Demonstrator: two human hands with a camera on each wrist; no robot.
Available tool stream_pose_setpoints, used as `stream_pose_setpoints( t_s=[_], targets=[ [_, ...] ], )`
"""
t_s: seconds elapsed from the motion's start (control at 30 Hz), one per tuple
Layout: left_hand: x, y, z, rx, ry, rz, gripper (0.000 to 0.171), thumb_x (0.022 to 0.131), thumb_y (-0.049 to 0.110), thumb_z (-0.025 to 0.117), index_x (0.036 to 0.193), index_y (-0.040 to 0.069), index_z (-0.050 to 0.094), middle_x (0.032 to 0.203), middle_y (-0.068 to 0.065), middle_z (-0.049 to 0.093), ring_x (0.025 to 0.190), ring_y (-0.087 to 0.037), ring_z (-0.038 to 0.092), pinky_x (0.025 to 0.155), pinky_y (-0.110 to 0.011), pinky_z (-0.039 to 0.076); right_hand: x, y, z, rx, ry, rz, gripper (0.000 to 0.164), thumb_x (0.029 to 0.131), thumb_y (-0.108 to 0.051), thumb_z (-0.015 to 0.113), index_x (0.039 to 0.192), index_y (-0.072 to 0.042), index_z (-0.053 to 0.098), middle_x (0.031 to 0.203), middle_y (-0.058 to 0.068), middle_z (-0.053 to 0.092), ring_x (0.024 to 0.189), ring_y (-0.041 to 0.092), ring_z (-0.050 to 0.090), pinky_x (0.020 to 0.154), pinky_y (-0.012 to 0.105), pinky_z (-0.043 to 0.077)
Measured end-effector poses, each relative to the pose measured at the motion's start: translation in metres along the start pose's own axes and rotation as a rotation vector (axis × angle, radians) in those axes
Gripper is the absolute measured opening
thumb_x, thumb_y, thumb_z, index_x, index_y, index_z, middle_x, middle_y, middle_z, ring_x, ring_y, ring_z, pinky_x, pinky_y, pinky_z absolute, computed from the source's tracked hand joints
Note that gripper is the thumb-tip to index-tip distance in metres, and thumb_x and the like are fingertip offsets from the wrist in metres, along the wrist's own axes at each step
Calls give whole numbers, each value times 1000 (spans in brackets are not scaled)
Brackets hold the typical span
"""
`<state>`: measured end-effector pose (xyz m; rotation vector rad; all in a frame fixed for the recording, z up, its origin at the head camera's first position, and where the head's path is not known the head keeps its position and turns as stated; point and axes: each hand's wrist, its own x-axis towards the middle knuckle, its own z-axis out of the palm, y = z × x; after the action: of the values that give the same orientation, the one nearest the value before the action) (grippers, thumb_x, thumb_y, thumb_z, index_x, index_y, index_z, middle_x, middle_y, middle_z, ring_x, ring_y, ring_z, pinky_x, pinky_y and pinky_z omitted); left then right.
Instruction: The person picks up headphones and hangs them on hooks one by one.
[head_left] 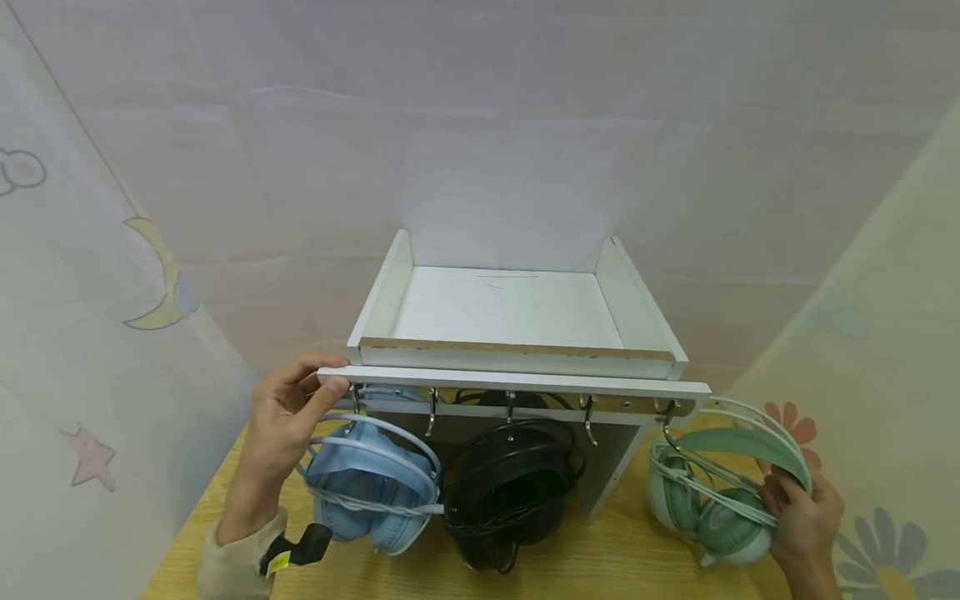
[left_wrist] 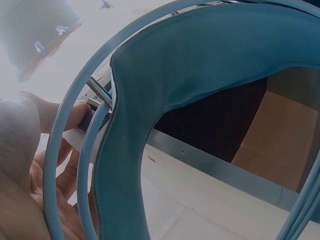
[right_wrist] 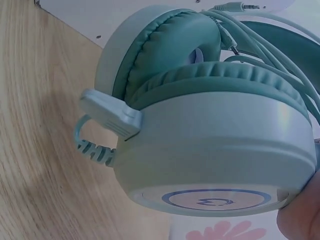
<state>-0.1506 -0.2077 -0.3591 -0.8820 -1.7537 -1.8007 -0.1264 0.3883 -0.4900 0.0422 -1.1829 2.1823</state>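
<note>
My left hand [head_left: 277,425] pinches the left end of a white hook rail [head_left: 517,381] between thumb and fingers. In the right hand [head_left: 808,521] I grip a pair of green headphones [head_left: 726,525] by the headband, beside the rightmost hook [head_left: 667,432]; whether the band touches that hook I cannot tell. Their cable is bundled, and the plug [right_wrist: 245,7] shows in the right wrist view. Light blue headphones [head_left: 408,533] hang at the rail's left end, their padded band [left_wrist: 130,100] close to my left fingers. Black headphones [head_left: 517,492] hang near the middle.
Behind the rail stands a white wooden shelf [head_left: 502,308] with raised sides. Several metal hooks line the rail, with one hook [head_left: 590,423] between the black and green headphones. A wood-grain table [head_left: 607,567] lies below. Pale printed curtains [head_left: 97,350] close in both sides.
</note>
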Motion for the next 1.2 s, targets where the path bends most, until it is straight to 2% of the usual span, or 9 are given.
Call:
stream_pose_setpoints(
  t_s=[0.23,0.37,0.47,0.67,0.83,0.93,1.03,1.1,1.2],
  targets=[
    [1,0,0,8,2,-6,31,97,-21,59,122,-8,70,109,-1,73,85,-11,71,75,-20,55,-6,-9,3,157,-79,-22,35,104,23,35,81,14,60,57,5,31,48,19,5,45,26,4],
    [1,0,0,10,0,-5,31,97,-21,59,122,-8,70,110,-1,74,86,-12,71,76,-19,55,-11,-15,6,98,-76,-55,36,104,23,35,82,15,63,53,4,34,45,20,7,43,27,6],
    [0,0,0,11,0,-7,31,97,-21,59,122,-8,71,111,-1,74,86,-12,71,76,-20,55,-14,-19,9,52,-103,-96,40,102,25,31,77,14,60,50,4,36,43,21,11,42,28,8],
    [0,0,0,7,3,-13,31,97,-22,58,122,-8,71,108,-1,74,85,-12,71,75,-19,55,-16,-24,14,1,-138,-161,46,102,24,26,67,6,51,49,4,36,41,20,13,43,29,10],
    [0,1,0,7,4,-17,30,97,-21,59,122,-7,71,108,-1,74,86,-11,70,75,-21,55,-20,-26,14,43,-182,-164,45,103,22,24,70,9,52,49,5,34,41,18,14,43,28,11],
    [0,1,0,7,4,-18,30,97,-21,59,122,-8,71,108,-1,74,86,-11,71,75,-21,56,-23,-28,16,29,-164,-154,45,103,22,23,72,11,54,49,3,36,41,17,13,43,28,10],
    [-1,1,0,4,2,-18,30,97,-21,59,122,-8,70,108,-1,74,87,-11,71,76,-21,56,-24,-30,17,86,-170,-158,45,100,24,20,73,14,54,49,4,35,41,17,13,42,28,8],
    [-1,1,0,2,2,-16,30,97,-21,59,122,-8,70,107,-1,74,88,-11,71,75,-21,56,-24,-32,17,112,-214,-177,46,100,25,18,89,23,62,50,4,35,40,16,14,41,27,9],
    [-1,1,0,-1,3,-17,31,97,-21,59,122,-7,71,106,-1,74,88,-11,71,75,-21,56,-25,-35,18,128,-310,-204,45,101,26,17,121,32,57,50,5,35,40,13,19,40,24,12]
  ],
)
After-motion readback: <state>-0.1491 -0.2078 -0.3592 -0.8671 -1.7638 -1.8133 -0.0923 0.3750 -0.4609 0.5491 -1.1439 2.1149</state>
